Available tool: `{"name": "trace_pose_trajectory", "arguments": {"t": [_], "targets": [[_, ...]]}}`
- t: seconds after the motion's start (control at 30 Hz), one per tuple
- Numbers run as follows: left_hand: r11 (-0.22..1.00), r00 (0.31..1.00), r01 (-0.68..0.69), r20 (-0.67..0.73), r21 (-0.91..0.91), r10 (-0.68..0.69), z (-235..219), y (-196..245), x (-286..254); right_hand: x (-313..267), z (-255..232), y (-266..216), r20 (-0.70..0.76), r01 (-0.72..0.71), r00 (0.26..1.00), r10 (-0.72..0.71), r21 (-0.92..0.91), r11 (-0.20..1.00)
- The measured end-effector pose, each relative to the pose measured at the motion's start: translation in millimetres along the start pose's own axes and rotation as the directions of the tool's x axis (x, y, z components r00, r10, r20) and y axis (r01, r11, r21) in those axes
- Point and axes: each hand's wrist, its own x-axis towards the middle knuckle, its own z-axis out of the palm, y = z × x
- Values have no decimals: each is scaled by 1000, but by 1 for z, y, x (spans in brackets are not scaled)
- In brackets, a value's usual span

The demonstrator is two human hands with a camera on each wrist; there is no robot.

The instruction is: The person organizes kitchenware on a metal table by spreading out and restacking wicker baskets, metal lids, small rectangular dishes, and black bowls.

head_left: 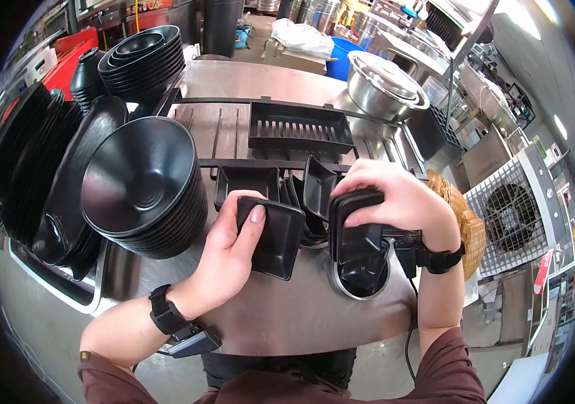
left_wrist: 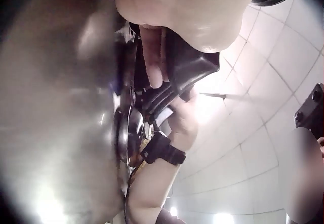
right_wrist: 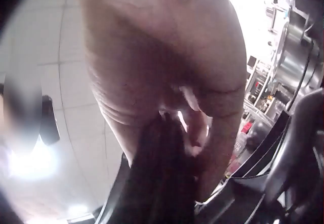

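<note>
A person in maroon sleeves (head_left: pixel 450 363), a black strap (head_left: pixel 161 311) on each wrist, grips black dishes in both hands over a steel bench (head_left: pixel 314 330). The left hand (head_left: pixel 223 262) pinches a rectangular dish (head_left: pixel 277 242), tilted, with the thumb pressed inside its rim and the fingers behind it. To its right, the right hand (head_left: pixel 395 195) clasps a small nested stack (head_left: pixel 338 225) from above, fingers and thumb curled round it. Just below the stack, a round steel container (head_left: pixel 367 297) holds more small black pieces, their exact shapes hard to tell.

Beyond the held dish stand loose square dishes (head_left: pixel 247 185), some tipped on edge. On the person's left rises a tall column of nested black bowls (head_left: pixel 143 178), with rows of dark plates (head_left: pixel 21 155) outside it; a woven basket (head_left: pixel 470 232) sits on the right. Farther back, a slotted black tray (head_left: pixel 301 131) lies across a frame, between more stacked bowls (head_left: pixel 143 67) at left and a lidded steel pot (head_left: pixel 382 87) at right. A blue bin (head_left: pixel 343 59) stands behind the bench
</note>
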Motion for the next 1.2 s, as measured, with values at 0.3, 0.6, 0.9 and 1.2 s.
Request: {"name": "trace_pose_trajectory", "arguments": {"t": [0.3, 0.6, 0.9, 1.2], "targets": [[830, 976, 164, 209, -533, -59, 1, -2, -8, 9, 23, -47, -334, 186, 937, -103, 227, 956], [876, 915, 183, 404, -447, 15, 1, 9, -13, 19, 51, -49, -214, 252, 954, -211, 191, 949], [677, 819, 512, 539, -529, -197, -1, 13, -16, 18, 40, -40, -338, 123, 939, -60, 167, 978], [810, 970, 236, 83, -537, -228, 3, 9, -11, 17, 42, -22, -140, -40, 990, 32, -56, 998]]}}
